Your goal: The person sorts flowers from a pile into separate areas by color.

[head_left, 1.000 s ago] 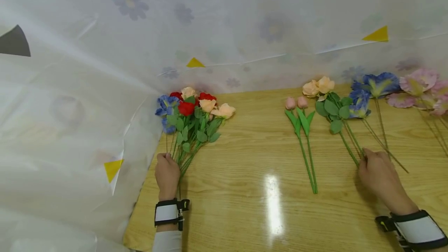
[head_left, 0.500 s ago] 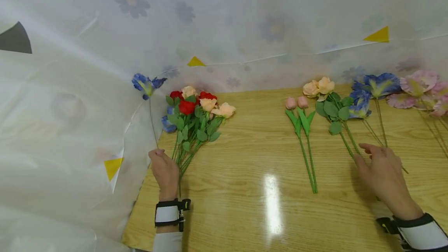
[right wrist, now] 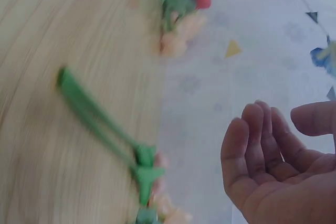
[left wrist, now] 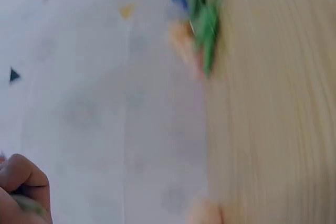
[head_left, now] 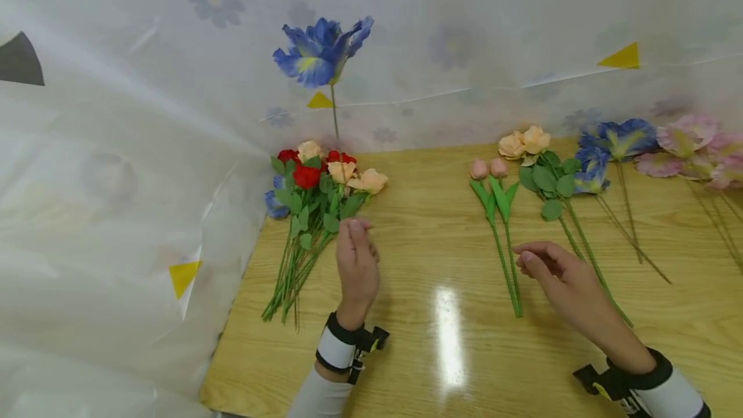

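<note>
In the head view, the left hand (head_left: 358,269) is raised over the table (head_left: 418,353), beside a bunch of red and peach fabric roses with green leaves (head_left: 306,176). Its fingertips are together, and a single blue ruffled flower with yellow-green streaks and a thin brown stem (head_left: 316,53) stands upright above them, its bloom against the pale flower-printed sheet (head_left: 406,5). Blue petals (head_left: 275,205) show at the bunch's left edge. The right hand (head_left: 574,289) has its fingers loosely bent and the thumb a little apart, near the stems of two pink tulips with smooth green leaves (head_left: 500,202). Beyond these lie a peach rose spray (head_left: 535,139), more blue ruffled flowers (head_left: 633,137) and pale pink ruffled flowers (head_left: 691,134).

In the left wrist view, the left hand shows at the lower left corner with fingers curled; the flowers at the top are blurred.

In the right wrist view, the right hand's palm is exposed, thumb and fingers apart, away from the blurred tulips. At the upper right, the left hand pinches the thin stem, the blue bloom partly cut off by the edge.
</note>
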A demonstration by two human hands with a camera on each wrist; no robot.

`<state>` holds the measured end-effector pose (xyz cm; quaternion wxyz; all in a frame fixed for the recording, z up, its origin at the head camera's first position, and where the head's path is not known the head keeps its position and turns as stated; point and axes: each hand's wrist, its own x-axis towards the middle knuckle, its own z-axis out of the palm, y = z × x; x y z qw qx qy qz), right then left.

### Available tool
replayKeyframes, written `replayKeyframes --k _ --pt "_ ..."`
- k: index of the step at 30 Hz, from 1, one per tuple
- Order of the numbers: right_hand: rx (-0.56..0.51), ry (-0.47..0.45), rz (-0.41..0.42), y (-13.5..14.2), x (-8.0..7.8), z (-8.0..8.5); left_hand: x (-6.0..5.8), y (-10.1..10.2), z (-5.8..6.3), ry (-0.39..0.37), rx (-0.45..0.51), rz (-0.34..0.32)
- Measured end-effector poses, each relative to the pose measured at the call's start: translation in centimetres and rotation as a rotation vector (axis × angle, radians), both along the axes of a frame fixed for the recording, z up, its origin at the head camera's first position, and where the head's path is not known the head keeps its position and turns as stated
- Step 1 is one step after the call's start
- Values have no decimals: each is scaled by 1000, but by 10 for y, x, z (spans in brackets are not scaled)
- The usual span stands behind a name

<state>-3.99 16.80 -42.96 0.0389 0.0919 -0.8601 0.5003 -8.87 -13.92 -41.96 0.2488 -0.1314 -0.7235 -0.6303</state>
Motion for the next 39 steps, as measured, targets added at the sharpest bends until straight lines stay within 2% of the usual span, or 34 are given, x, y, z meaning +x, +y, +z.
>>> replayKeyframes --k 2,4,8,12,15,16,18,21,23,27,29,31,34,36,38,39 --pt "-78 -11 45 -10 1 4 4 21 7 -5 53 -173" --pt "-165 -33 104 -20 3 8 8 40 16 -12 66 -333" --pt "-326 -39 266 -39 5 13 19 70 35 -26 40 -577" --pt "-446 -18 400 -54 7 15 27 86 47 -67 54 -743" --pt "-553 -19 473 -60 8 16 29 92 44 -77 14 -770" --pt "-598 -15 493 -61 8 16 29 93 41 -67 -24 -749" --pt "-671 -7 504 -61 8 16 26 93 34 -36 -130 -664" --pt "-717 39 462 -57 8 15 21 86 24 -43 -243 -525" --pt "-715 113 410 -50 6 14 19 77 21 -90 -246 -455" --pt "-731 206 307 -28 3 12 11 53 19 -209 -167 -329" --pt "-738 204 239 -13 2 13 7 37 17 -237 -160 -233" --pt "-801 193 225 4 0 14 7 22 22 -254 -175 -120" --pt "-872 176 170 32 -4 15 5 -12 11 -282 -244 66" --pt "-879 162 117 52 -5 15 6 -35 3 -331 -296 179" --pt "-831 140 14 69 -3 14 4 -60 -14 -390 -356 283" --pt "-817 132 -15 78 -3 13 4 -70 -18 -430 -378 327"
